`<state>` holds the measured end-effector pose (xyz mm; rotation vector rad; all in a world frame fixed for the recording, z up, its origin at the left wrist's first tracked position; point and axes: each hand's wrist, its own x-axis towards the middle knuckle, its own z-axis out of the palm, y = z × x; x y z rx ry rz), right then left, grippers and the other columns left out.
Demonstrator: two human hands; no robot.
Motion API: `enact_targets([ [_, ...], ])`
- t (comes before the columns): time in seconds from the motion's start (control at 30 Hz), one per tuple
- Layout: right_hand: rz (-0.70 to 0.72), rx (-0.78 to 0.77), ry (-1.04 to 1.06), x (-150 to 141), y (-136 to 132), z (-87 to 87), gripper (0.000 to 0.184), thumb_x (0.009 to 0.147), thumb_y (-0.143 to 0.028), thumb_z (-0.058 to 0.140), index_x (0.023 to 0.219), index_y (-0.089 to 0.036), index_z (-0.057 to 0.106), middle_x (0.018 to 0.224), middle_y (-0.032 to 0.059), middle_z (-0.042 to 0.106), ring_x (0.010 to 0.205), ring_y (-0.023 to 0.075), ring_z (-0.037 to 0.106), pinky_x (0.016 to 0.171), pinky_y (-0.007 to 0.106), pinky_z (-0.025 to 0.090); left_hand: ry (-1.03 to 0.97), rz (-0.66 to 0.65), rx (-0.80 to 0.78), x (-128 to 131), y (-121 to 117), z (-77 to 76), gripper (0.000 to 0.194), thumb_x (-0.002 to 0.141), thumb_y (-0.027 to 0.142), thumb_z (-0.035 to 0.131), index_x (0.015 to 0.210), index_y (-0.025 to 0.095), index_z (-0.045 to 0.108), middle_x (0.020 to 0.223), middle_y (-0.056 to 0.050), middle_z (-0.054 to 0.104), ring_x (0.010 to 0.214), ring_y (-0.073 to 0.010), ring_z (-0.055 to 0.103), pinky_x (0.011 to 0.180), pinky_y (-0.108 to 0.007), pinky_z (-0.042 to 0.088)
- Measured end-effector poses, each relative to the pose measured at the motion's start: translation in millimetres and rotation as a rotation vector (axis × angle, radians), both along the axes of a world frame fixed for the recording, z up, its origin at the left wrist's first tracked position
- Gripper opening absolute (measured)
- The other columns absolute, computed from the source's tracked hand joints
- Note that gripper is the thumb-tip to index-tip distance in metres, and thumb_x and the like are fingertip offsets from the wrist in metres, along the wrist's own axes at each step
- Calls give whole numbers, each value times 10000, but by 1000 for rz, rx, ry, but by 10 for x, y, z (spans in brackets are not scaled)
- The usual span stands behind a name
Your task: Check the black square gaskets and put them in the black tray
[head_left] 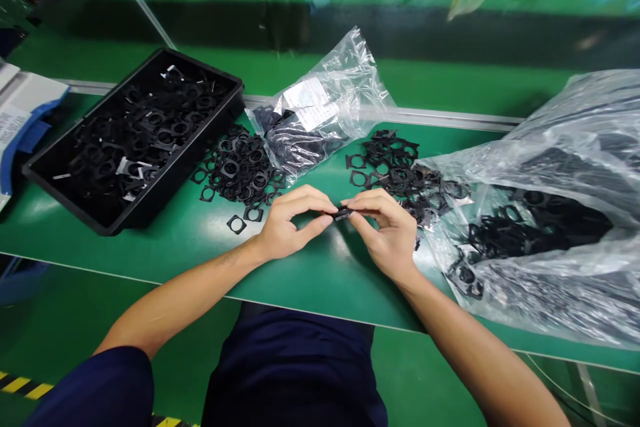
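A small black piece (343, 214) lay between the two hands, above the green surface (310, 280) near its front edge. The left grip (287, 230) was pinched on one end, thumb opposed to fingers; the right grip (393, 233) was pinched on the other. Whether the item was single or several layers pressed together could not be told. At left, a pile of flat black ring-shaped parts (245, 177) lay beside a black bin (175, 177) of similar parts. Behind, a clear bag (360, 80) leaned over its dark contents; at right, a second pile (400, 173) reached the mouth of a large plastic bag (575, 120).

Principal hazards, as judged: the item was small and held by the fingertips alone, so uneven pressure could have made it spring loose or fall. Twisting the two ends against each other could have bent or cracked its thin section. Once dropped, it could have been lost among the look-alike parts close by. A forearm brushing the large bag's loose film could have dragged parts along or spilled them over the edge
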<state>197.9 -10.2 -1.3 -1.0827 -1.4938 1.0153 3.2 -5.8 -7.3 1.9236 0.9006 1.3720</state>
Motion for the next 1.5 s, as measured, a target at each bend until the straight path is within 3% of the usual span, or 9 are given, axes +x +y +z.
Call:
enact_targets([
  [0.23,21,-23,29,-14,-9,27,110,872,-354,744,844,-251,718,956,66,709,908,223,708,798,401,612,40,18,91,5,-5,-28,78,894,221,716,960,205,753,895,-52,758,841,-152,702,784,-294,570],
  [0.53,57,-34,13,-35,-5,-4,144,849,-390,770,838,-254,722,890,48,676,813,192,654,698,346,586,31,88,3,-13,21,-8,97,910,280,705,908,208,770,820,-37,734,755,-140,658,722,-286,539],
  [0.83,49,-26,-12,-35,8,-10,145,862,-392,753,846,-254,711,884,50,663,808,192,630,624,317,540,15,59,-95,11,9,-23,100,932,282,670,915,193,714,794,-21,680,743,-137,607,699,-279,506],
  [1.1,42,-20,0,-47,-5,18,69,854,-301,749,838,-256,700,872,38,655,792,183,619,617,308,526,46,31,-88,7,15,-31,131,955,275,631,987,203,735,892,-44,724,835,-158,635,786,-308,517],
  [1.5,29,0,-15,-45,9,-12,73,874,-290,732,851,-236,689,883,29,657,774,155,632,622,277,541,37,32,-159,23,3,-74,116,946,260,638,1002,177,698,891,-39,687,803,-132,630,745,-260,539],
])
